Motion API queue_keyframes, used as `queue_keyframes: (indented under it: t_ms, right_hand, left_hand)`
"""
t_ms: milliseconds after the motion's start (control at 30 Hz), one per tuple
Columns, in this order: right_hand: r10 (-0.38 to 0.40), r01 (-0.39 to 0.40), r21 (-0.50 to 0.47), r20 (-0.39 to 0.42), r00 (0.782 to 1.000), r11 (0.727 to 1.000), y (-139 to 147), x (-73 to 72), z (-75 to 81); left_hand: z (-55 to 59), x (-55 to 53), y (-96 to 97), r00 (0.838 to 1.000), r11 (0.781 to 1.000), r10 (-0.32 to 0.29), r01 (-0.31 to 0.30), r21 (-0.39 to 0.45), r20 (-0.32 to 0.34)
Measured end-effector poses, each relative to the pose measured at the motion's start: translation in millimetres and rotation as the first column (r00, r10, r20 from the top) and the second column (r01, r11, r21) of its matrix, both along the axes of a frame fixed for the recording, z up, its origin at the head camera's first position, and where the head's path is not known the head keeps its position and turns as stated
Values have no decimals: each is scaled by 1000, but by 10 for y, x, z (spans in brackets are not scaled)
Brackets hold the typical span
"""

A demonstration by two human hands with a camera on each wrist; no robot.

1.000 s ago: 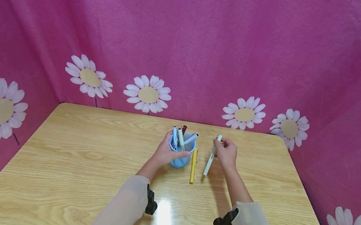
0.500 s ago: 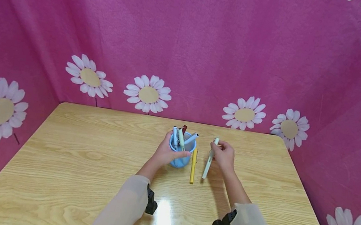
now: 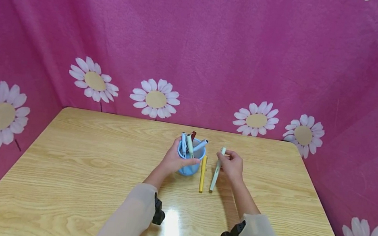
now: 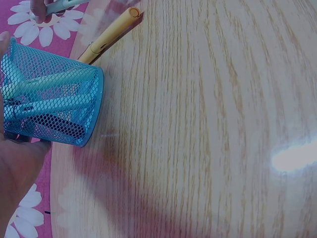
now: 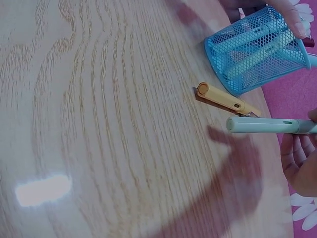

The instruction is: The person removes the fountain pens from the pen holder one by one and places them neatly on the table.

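Pens [image 3: 190,144] in blue mesh cup [image 3: 190,171], left hand [image 3: 172,160] around, yellow pen [image 3: 202,176] beside

Through the head camera I saw what looked like a booth with cloth walls: pink fabric [image 3: 199,46], printed with large white daisies [image 3: 156,99], closed the left, right and upper parts of the frame. A wooden table [image 3: 75,166] filled the lower middle. The pens [image 3: 190,144] and blue mesh cup [image 3: 189,170] near the centre resembled desk things. I could not tell which building contained it.

Both hands [image 3: 174,160] [image 3: 234,167] curled, forearms [image 3: 127,218] extended forward
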State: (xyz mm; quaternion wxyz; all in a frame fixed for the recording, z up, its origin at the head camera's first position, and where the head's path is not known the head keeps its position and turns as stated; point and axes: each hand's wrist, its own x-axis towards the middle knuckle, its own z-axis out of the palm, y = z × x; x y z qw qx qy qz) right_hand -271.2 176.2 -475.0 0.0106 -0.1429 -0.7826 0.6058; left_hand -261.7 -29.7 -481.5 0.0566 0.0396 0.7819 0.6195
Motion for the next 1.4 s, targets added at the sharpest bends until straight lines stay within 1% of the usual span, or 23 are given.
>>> queue_keyframes:
  t_ms: [367,567,867,1033,1167,1400]
  right_hand:
    - [12,-13,23,24,1000,1000,-29,19,-135]
    - [-6,5,34,29,1000,999,-44,10,-165]
    - [-15,15,15,50,999,1000,-59,-24,-217]
    - [-27,27,-5,52,998,1000,-83,-32,-259]
    - [-30,32,-24,47,998,999,-111,-27,-273]
    - [-41,42,-23,47,998,999,-121,-49,-321]
  left_hand:
    - [-6,-8,4,1000,1000,12,-12,-11,20]
    - [-12,-12,4,1000,1000,15,-15,-7,23]
    - [5,-1,8,1000,1000,15,-15,1,13]
    - [-11,-6,5,1000,1000,19,-18,-7,19]
    - [-16,-9,6,1000,1000,18,-18,-1,12]
    - [-2,-13,9,1000,1000,15,-14,-23,12]
